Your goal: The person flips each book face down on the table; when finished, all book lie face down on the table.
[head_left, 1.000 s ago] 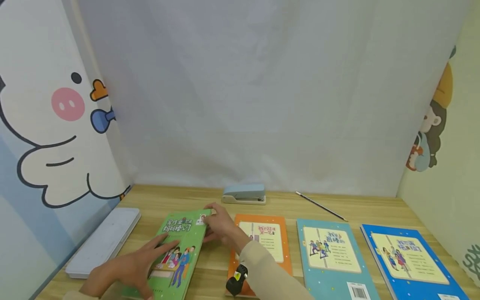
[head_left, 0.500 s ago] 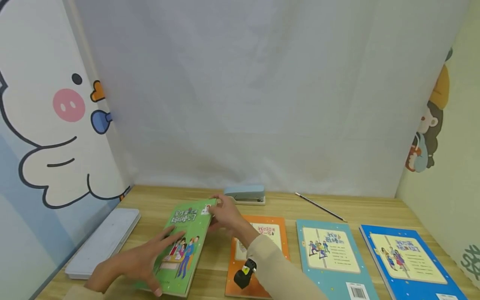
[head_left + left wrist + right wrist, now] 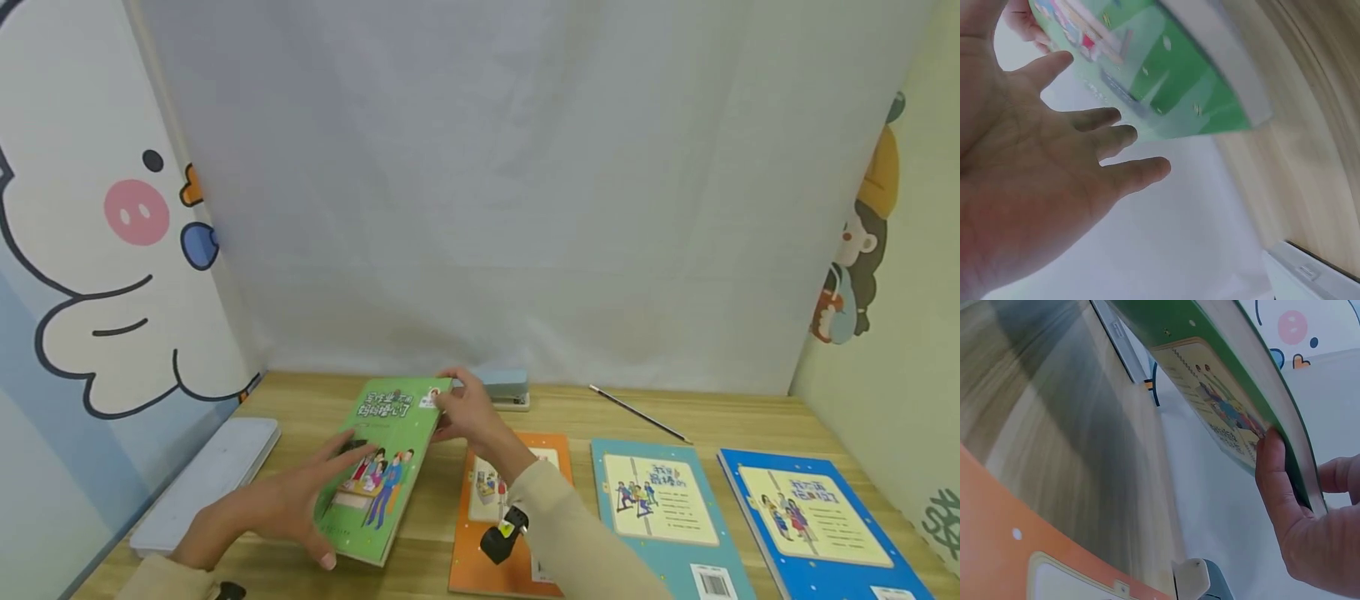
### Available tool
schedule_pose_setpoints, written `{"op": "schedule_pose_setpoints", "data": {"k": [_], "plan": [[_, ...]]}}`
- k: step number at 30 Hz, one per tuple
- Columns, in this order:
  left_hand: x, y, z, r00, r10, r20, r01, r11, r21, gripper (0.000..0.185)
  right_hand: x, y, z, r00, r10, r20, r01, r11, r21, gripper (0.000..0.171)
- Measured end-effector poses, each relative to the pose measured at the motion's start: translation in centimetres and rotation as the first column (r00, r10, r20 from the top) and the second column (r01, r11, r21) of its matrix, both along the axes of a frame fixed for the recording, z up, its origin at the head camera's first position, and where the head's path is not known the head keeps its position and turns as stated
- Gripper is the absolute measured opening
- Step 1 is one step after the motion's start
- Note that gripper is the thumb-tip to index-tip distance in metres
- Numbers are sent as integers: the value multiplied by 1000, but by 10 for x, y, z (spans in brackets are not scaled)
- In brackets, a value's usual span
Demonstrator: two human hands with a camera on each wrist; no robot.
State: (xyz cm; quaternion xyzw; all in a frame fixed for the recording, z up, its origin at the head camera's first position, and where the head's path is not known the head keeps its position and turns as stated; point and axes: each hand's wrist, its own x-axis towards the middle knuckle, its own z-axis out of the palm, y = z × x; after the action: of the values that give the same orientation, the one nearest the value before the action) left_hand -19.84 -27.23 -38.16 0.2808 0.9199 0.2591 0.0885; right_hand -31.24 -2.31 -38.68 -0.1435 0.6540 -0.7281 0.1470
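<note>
A green book [image 3: 375, 483] with a cartoon cover is held tilted above the table. My right hand [image 3: 474, 417] pinches its upper right corner; the right wrist view has the fingers [image 3: 1275, 469] against the back cover and the page edges facing the camera. At the book's left side, my left hand [image 3: 281, 504] is spread, thumb near the lower edge. In the left wrist view its fingers [image 3: 1138, 175] stretch out beside the book [image 3: 1166, 81]; whether they touch it I cannot tell. Beneath my right forearm lies an orange book [image 3: 480, 558], partly covered.
To the right lie a teal book [image 3: 663, 508] and a blue book [image 3: 817, 517]. A pencil [image 3: 637, 412] is behind them. The blue-grey stapler [image 3: 510, 387] sits near the back curtain, partly hidden by my right hand. At left is a flat white case [image 3: 210, 475].
The green book has risen and moved right and away from me, with the right hand gripping its corner. My left hand has shifted slightly right alongside it.
</note>
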Motion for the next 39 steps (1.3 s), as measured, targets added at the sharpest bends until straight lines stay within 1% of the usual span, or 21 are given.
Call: {"op": "schedule_pose_setpoints", "data": {"k": [3, 7, 12, 15, 19, 22, 25, 26, 30, 32, 35, 37, 39], "plan": [[4, 5, 3, 999, -10, -33, 11, 1000, 22, 125, -4, 4, 3, 1000, -27, 12, 27, 1000, -11, 43], [9, 17, 8, 996, -25, -80, 30, 998, 58, 122, -7, 8, 6, 998, -53, 25, 54, 998, -38, 41], [12, 34, 12, 996, 25, -83, -20, 998, 65, 118, -7, 8, 10, 995, -81, 60, 85, 994, -67, 39], [13, 41, 11, 991, 56, -125, -51, 998, 43, 116, -6, 9, 12, 990, -110, 84, 117, 990, -74, 39], [11, 47, 6, 970, 75, -231, -76, 997, 2, 114, -7, 10, 15, 984, -150, 91, 158, 984, -83, 40], [9, 50, 2, 942, 64, -330, -82, 996, -41, 113, -8, 12, 17, 985, -155, 81, 161, 984, -82, 38], [8, 53, -1, 918, 42, -394, -77, 994, -73, 110, -8, 13, 18, 987, -142, 70, 147, 986, -78, 37], [7, 53, -1, 913, 33, -407, -72, 994, -80, 109, -8, 13, 18, 988, -138, 66, 143, 987, -77, 37], [7, 54, 1, 917, 13, -398, -49, 996, -80, 99, -7, 14, 20, 989, -133, 59, 137, 988, -68, 38], [6, 53, 3, 914, 3, -405, -39, 996, -83, 94, -7, 15, 21, 989, -133, 63, 137, 988, -67, 38], [6, 52, 5, 897, -8, -442, -26, 997, -70, 90, -7, 16, 22, 989, -133, 67, 138, 988, -75, 35], [6, 50, 7, 879, -11, -477, -19, 998, -58, 92, -7, 16, 22, 990, -128, 66, 133, 988, -82, 34], [7, 49, 8, 865, -13, -501, -10, 999, -42, 93, -7, 16, 22, 990, -125, 63, 130, 988, -83, 35]]}}
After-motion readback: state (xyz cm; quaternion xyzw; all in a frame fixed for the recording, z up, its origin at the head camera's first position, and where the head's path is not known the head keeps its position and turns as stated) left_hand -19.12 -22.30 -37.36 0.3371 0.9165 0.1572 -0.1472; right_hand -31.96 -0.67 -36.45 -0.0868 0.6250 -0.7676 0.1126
